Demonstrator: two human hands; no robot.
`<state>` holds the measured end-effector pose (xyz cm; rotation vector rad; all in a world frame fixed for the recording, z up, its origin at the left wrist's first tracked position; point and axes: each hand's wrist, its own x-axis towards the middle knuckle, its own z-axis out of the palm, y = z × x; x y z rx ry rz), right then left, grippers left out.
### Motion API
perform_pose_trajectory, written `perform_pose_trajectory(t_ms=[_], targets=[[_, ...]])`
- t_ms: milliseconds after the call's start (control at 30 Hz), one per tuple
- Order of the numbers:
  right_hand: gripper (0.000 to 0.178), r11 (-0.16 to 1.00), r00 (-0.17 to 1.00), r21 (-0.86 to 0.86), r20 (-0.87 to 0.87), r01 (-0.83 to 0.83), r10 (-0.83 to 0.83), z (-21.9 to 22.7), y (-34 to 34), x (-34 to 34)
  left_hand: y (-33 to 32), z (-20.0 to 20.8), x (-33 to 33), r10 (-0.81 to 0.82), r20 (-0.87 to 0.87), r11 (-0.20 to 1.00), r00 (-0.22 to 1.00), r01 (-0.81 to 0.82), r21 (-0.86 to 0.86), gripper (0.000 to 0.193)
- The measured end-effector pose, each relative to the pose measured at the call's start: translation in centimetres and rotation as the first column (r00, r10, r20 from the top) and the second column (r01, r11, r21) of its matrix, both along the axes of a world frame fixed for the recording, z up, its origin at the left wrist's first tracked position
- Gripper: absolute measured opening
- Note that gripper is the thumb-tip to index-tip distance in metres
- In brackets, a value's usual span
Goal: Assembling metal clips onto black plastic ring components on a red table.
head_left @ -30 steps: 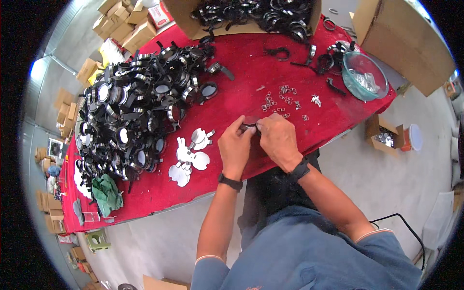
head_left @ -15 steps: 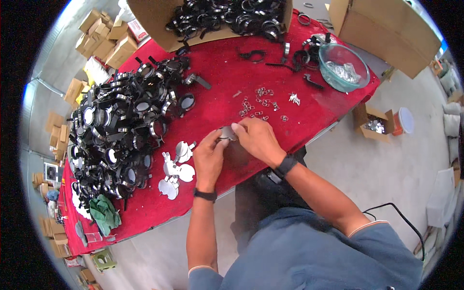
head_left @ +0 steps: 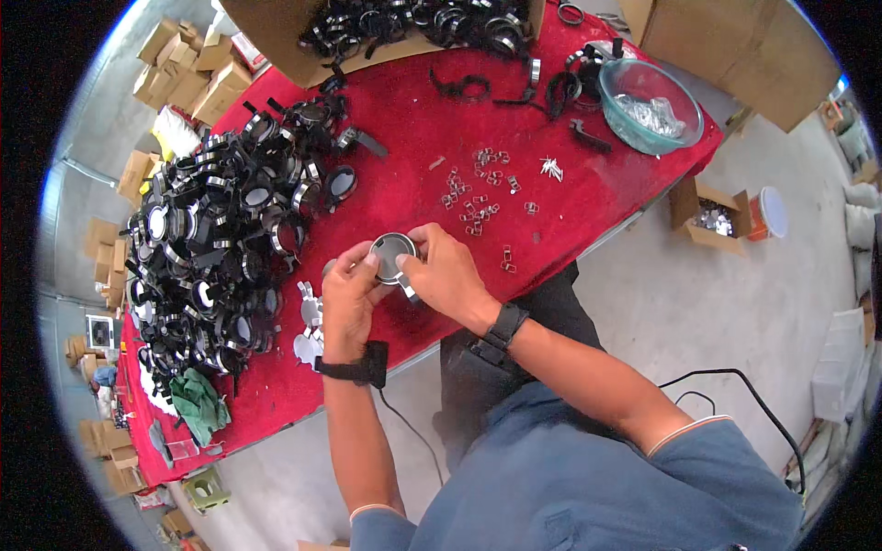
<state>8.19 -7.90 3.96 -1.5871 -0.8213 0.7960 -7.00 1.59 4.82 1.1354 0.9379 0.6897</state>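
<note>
Between my two hands is a round metal-rimmed ring (head_left: 393,238) with a flat grey disc inside it. My left hand (head_left: 347,298) grips its left side, thumb on the face. On the right side my right hand (head_left: 447,277) closes round the rim, its thumb pressing on the disc; a short pale tab sticks out below. Beside my left hand lie several thin silver discs with tabs (head_left: 308,346), partly hidden by it. Small metal clips (head_left: 478,216) are scattered on the red cloth beyond my right hand, with a little heap of white pins (head_left: 551,169) farther right.
A big heap of black-and-silver ring parts (head_left: 230,220) covers the table's left. At the far side stands a cardboard box (head_left: 276,46) of similar parts. A teal bowl (head_left: 634,138) holds clear packets. A green cloth (head_left: 197,406) lies at the near left of the red tablecloth (head_left: 395,156).
Both hands have shifted left. Half a second ago they held a bare silver disc; now a metal-rimmed ring with a disc in it is between them. More clips show near my right hand.
</note>
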Motion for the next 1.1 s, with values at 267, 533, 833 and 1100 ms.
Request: perform_pose_trajectory(t_ms=[267, 533, 833, 1100], targets=[[0.042, 1.0, 1.0, 0.005, 0.014, 0.001, -0.001, 0.5, 0.5, 1.0, 1.4, 0.5, 0.3, -0.185, 0.032, 0.969, 0.982, 0.187, -0.163, 0.026], [0.031, 0.991, 0.996, -0.091, -0.005, -0.093, 0.093, -2.1, 3.2, 1.8, 3.2, -1.8, 1.9, 0.001, -0.677, 0.89, 0.736, 0.308, 0.335, 0.029], [0.027, 0.997, 0.986, -0.081, -0.165, 0.007, -0.02, -6.5, 5.2, 5.3, -2.6, -0.6, 3.0, -0.086, -0.483, 0.597, 0.871, 0.433, 0.675, 0.073], [0.03, 0.993, 0.964, 0.015, 0.242, -0.117, 0.11, -4.3, 0.2, 7.2, -2.7, -2.7, 2.9, 0.036, -0.424, 0.558, 0.905, 0.334, 0.76, 0.069]])
